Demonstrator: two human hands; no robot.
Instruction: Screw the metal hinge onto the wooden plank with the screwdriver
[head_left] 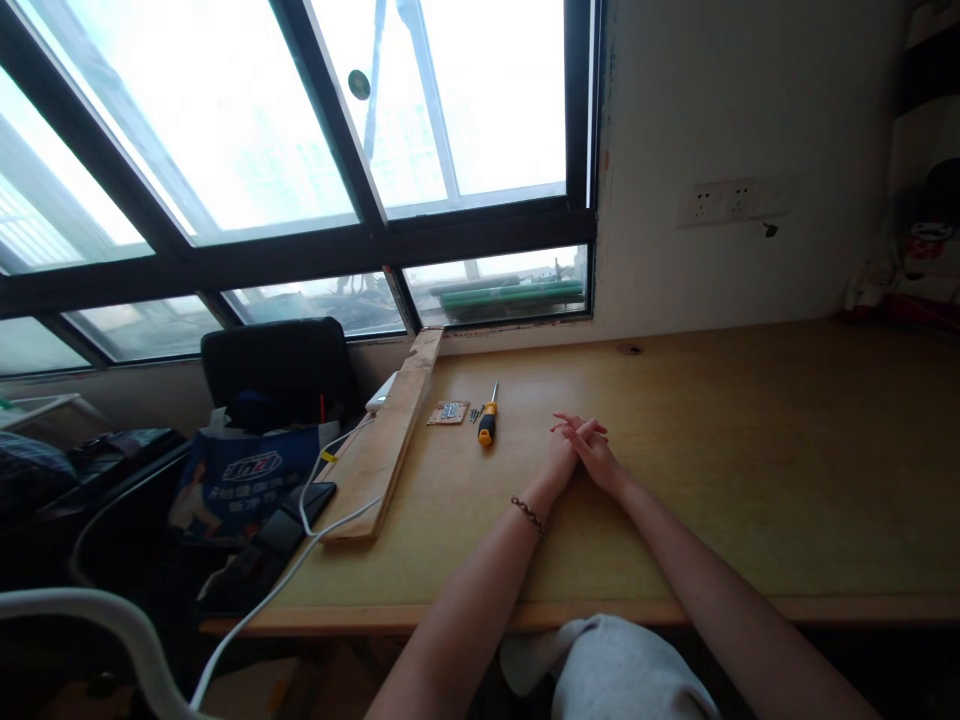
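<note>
The screwdriver (488,418) lies flat on the table (712,470), left of the clasped hands and well apart from the board, its long axis running away from the person with a slight lean to the right. Its slim metal shaft points toward the window (480,100), while the thick, rounded yellow-and-black handle faces the near edge. Just left of it sit a few small dark screws (475,414), and beside them a small, flat, brownish packet (448,413) with a silvery plate on its face. The left hand (563,450) and right hand (596,452) rest together on the smooth, yellowish tabletop, fingers laced between one another and some reaching out straight; how firmly they press, I cannot tell. A dark, chain-like bracelet (528,514) circles the left wrist. Farther left, a long, flat board (375,455) of pale, grained wood slants from near the table's front toward the window, a smooth white cord (352,517) crossing its near end. Beyond the table's left side stands a glossy blue bag (251,480).
</note>
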